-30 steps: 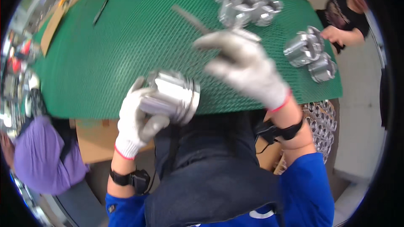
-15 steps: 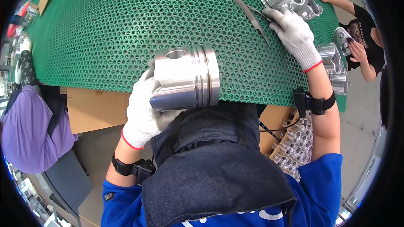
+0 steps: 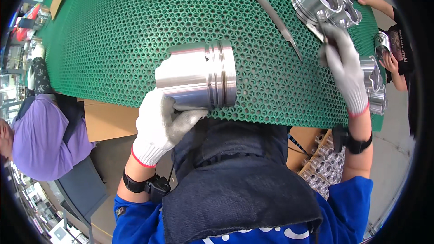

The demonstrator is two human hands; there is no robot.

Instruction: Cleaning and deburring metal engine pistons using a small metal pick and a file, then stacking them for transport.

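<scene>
My left hand (image 3: 156, 126), in a white knit glove with a red cuff, is closed around the lower side of a shiny metal piston (image 3: 194, 77). The piston lies on its side in my grip, its ring grooves facing right, above the near edge of the green mat (image 3: 135, 27). Out to the right, my gloved right hand (image 3: 341, 63) is smeared by motion. Its fingers are curled around something thin and dark, too blurred to name. A small whitish piece (image 3: 315, 31) lies close by its fingertips. Left of that hand rests a long grey file-like tool (image 3: 266, 7) with a narrow pointed end.
Several pistons (image 3: 318, 0) stand at the far right, with more (image 3: 375, 97) along the right edge. A co-worker's hand (image 3: 389, 63) holds a piston there. Below the table, a box (image 3: 323, 165) contains many pistons. A person in purple (image 3: 49, 138) is at the left.
My right hand has moved right and lifted from the mat, and the thin dark item formerly beneath its fingers has left that spot. The piston in my left hand has turned; its pin hole no longer shows.
</scene>
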